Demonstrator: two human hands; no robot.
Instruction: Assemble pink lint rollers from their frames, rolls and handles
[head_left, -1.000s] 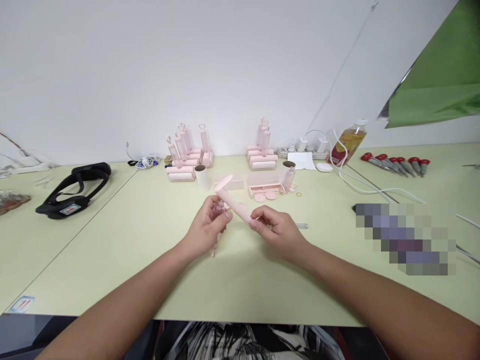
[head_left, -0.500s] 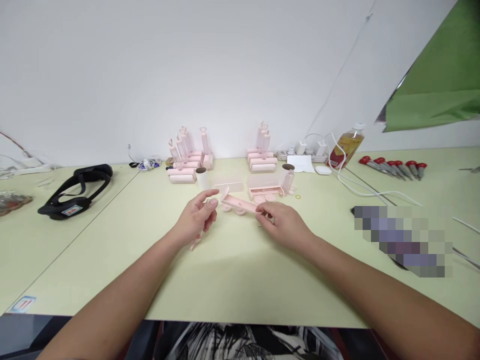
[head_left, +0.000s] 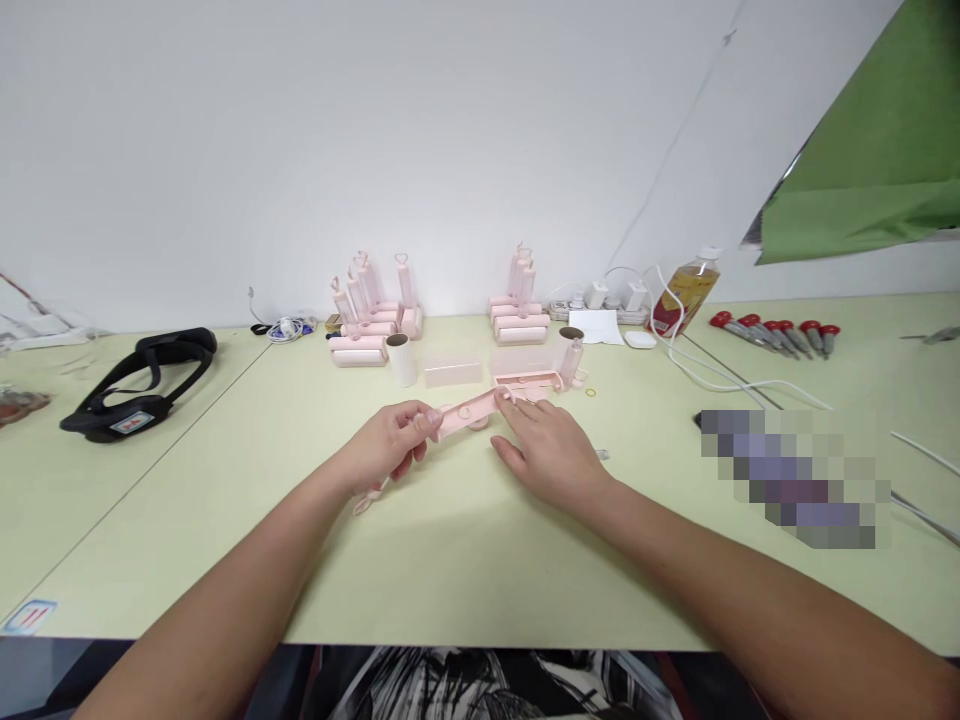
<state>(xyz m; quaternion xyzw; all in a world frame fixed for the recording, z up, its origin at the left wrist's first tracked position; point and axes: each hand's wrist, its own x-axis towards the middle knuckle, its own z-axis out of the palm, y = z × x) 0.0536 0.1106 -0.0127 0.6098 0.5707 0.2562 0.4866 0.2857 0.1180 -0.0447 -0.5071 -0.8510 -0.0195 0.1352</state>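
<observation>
My left hand pinches the left end of a pink trough-shaped lint roller housing, which is raised a little above the table with its hollow side showing. Over the housing's right end, my right hand lies with fingers stretched out and thumb apart, fingertips touching it. A small pink handle part with a loop sticks out below my left hand, and I cannot tell if that hand holds it too. Partly hidden behind the housing is a round pink piece. A second pink housing lies just beyond my right hand.
White paper rolls and a clear cover stand behind. Several assembled lint rollers line the wall. At left lies a black headset; at right are a drink bottle, cables, red-handled tools and a blurred-out object.
My left hand has closed on the housing's left end, which has tipped down while the right end rose. My right hand has loosened its pinch and stretched its fingers over the right end.
</observation>
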